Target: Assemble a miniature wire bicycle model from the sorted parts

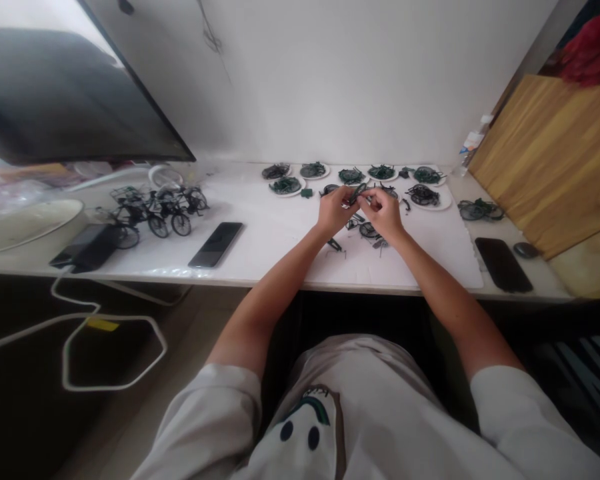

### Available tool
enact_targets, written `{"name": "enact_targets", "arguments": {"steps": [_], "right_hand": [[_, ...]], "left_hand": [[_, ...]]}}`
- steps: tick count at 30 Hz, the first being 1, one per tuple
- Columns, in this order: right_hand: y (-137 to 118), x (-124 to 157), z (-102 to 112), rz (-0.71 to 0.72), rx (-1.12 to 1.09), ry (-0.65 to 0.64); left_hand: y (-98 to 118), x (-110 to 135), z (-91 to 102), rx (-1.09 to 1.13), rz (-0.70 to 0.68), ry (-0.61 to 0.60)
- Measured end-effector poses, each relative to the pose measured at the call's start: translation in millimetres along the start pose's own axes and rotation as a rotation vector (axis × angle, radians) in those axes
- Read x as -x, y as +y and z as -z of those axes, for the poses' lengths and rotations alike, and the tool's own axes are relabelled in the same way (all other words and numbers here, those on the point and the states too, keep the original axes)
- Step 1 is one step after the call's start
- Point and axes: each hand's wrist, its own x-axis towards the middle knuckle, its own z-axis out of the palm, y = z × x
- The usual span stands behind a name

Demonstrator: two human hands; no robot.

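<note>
In the head view, with the hands as the dial's centre, both bare arms (285,283) are reaching forward over the white tabletop (275,243), angling inward so the hands are nearly meeting. The left hand (335,208) is bending inward at the wrist, its fingertips pinching a small dark green part (359,193); the right hand (383,211) is mirroring it, thumb and finger closing on the same part from three o'clock. The part is hanging above the tabletop, between the two hands, and the fingers are covering so much of it that I'm not able to tell its shape.

A loose dark wheel (368,230) is lying at six o'clock, close under the hands, partly hidden by the right one. White plates (444,201) of tangled dark parts are spreading between nine and three o'clock; those just behind the hands are being partly blocked. Toy bicycles (157,212) are standing at nine o'clock, overlapping too closely for me to count. Beyond them a white basin (73,212) is running out of sight at the left edge, and at ten o'clock a big screen (65,100) is being cut off too.
</note>
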Motion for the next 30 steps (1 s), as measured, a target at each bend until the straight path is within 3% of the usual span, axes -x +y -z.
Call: {"name": "enact_targets", "arguments": {"steps": [30], "right_hand": [[4.0, -1.1, -1.4, -0.003, 0.016, 0.006]], "left_hand": [[0.1, -0.7, 0.7, 0.003, 0.002, -0.013]]}}
